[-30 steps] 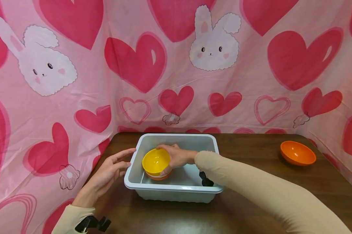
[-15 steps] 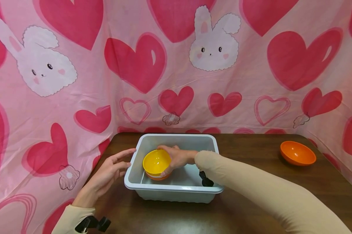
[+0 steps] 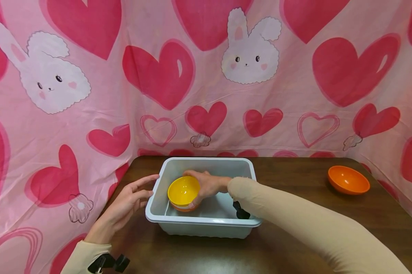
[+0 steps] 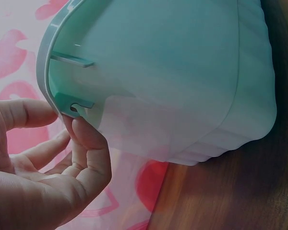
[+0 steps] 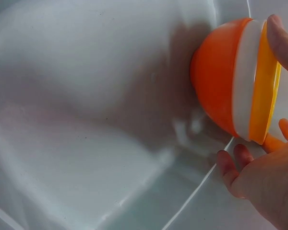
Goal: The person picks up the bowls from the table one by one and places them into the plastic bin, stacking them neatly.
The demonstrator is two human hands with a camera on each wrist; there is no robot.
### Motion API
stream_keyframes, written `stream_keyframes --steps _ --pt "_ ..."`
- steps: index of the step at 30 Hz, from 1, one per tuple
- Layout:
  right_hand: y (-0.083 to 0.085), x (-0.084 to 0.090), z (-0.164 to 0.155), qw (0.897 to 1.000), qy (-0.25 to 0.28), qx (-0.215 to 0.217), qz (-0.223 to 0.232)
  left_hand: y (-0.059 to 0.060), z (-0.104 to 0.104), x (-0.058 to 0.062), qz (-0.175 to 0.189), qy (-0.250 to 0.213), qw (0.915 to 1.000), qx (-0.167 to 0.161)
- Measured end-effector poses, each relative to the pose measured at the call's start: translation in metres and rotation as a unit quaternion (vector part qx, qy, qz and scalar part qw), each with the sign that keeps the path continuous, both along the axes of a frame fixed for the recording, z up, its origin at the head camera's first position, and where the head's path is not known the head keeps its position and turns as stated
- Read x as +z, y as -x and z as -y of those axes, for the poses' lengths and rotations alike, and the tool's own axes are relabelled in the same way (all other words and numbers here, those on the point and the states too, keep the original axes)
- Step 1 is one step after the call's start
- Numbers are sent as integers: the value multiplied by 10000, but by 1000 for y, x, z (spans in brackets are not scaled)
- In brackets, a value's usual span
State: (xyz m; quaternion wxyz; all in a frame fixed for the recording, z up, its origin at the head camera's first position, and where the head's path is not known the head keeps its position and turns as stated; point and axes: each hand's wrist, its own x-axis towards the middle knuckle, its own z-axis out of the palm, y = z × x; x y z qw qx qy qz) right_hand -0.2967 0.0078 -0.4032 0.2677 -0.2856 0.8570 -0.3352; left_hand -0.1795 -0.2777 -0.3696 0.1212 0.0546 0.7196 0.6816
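Inside a light grey plastic tub (image 3: 223, 220), a stack of nested bowls stands near the left wall. A yellow bowl (image 3: 183, 190) is on top, with a white bowl (image 5: 246, 72) and an orange bowl (image 5: 216, 72) below it. My right hand (image 3: 207, 185) reaches into the tub and grips the stack from its right side, thumb and fingers spread around the yellow rim. At the tub's left rim is my left hand (image 3: 128, 201); in the left wrist view its thumb and a bent finger (image 4: 89, 139) pinch the rim from either side.
A wider orange bowl (image 3: 348, 180) sits alone at the right of the dark wooden table (image 3: 288, 175). A pink cloth (image 3: 206, 87) printed with hearts and rabbits hangs behind and on both sides.
The bowl stack has shifted very slightly to the right in my right hand's grip. My left hand stays at the rim, and the tub has not moved.
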Motion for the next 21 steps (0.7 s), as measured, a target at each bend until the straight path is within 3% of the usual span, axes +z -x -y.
stream_keyframes --steps 3,13,21 --pt "-22 26 -1 10000 -76 27 -31 0 0 -1 -22 -9 10000 6" --pt "-9 16 -3 9999 -45 85 -54 -1 -1 -1 -47 3 10000 -11" --pt "-16 33 -3 9997 -25 176 -153 0 0 -1 -70 9 10000 -34"
